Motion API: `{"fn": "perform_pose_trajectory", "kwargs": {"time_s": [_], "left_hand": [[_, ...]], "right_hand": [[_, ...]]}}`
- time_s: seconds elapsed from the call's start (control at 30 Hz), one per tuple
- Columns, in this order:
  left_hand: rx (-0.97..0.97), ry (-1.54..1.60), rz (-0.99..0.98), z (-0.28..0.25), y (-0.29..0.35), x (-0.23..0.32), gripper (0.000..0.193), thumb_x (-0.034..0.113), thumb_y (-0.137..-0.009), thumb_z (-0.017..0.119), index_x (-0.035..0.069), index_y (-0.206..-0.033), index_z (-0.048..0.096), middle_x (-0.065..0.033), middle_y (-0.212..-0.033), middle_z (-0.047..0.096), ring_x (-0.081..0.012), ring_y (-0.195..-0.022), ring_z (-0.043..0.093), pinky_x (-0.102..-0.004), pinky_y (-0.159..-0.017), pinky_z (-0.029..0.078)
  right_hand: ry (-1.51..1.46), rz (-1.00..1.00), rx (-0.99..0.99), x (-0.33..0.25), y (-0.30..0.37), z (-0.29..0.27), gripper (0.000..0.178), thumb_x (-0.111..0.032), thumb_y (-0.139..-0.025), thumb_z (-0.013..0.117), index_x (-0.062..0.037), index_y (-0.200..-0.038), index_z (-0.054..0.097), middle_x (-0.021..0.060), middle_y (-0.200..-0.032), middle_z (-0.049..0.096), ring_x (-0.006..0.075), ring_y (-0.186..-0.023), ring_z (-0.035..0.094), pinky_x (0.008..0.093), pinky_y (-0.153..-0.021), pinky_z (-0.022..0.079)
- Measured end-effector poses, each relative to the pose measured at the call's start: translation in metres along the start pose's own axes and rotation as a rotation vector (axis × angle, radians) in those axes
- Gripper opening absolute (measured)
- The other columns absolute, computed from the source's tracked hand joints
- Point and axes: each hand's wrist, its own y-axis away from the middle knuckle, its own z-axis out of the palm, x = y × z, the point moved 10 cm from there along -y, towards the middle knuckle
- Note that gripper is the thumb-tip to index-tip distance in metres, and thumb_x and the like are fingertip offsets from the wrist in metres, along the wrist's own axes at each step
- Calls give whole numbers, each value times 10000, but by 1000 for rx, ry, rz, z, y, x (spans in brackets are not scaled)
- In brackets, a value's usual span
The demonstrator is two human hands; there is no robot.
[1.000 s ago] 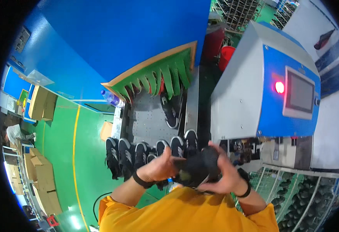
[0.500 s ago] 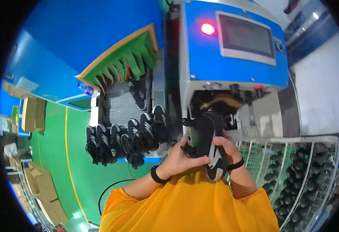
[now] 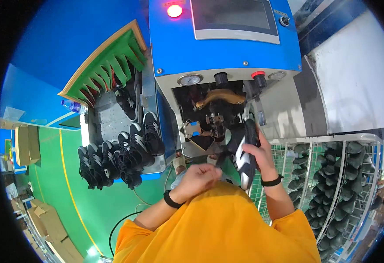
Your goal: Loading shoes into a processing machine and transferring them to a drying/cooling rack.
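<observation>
A black sneaker with white-and-grey side panels is in my right hand, in front of the machine's right side. My thumb lies over the near side of the shoe, and it is held upright with one end toward my body. My left hand is off the shoe, close to my shirt, with its fingers curled in and nothing visible in them. Ahead is the blue machine, its open work bay holding metal clamps below a curved tan pad.
Several black-and-white sneakers stand at the end of a conveyor to the left, below a green strip curtain. A white wire rack with many dark shoe lasts is at the right. A black hose crosses the green floor.
My left hand has let go of the shoe and drawn back. The right hand has carried the shoe slightly right and turned it. My view has shifted nearer the machine, showing its bay.
</observation>
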Motion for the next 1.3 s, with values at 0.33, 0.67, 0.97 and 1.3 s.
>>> {"fn": "perform_pose_trajectory", "kwargs": {"time_s": [0.33, 0.67, 0.97, 1.3], "left_hand": [[305, 442, -86, -73, -81, -91, 214, 238, -958, 582, 98, -799, 608, 13, -638, 538, -99, -528, 474, -256, -494, 336], [282, 424, -133, -96, -94, -92, 182, 224, -962, 576, 55, -949, 641, -37, -719, 602, -139, -567, 521, -294, -492, 383], [143, 139, -184, -96, -65, -92, 252, 245, -913, 577, 16, -912, 682, -86, -785, 670, -171, -642, 614, -311, -589, 497], [-265, 310, -447, -16, -43, -71, 528, 562, -983, 442, 86, -1189, 546, -79, -880, 689, -150, -644, 630, -285, -608, 527]], "right_hand": [[1180, -110, 3, -13, -67, 72, 908, -340, -732, 734, -302, -1524, 291, 319, -1115, 556, 470, -934, 620, 483, -790, 524], [1402, -291, 163, -25, -79, 102, 788, -317, -870, 636, -181, -1534, 233, 352, -1091, 500, 495, -805, 622, 519, -682, 531], [1205, -467, 346, -28, -51, 93, 792, -319, -892, 637, -162, -1545, 217, 361, -1220, 438, 522, -882, 593, 503, -723, 526], [1118, -644, 165, -12, 99, 82, 771, -140, -763, 759, -83, -1452, 417, 352, -1249, 461, 530, -1108, 524, 516, -869, 483]]}}
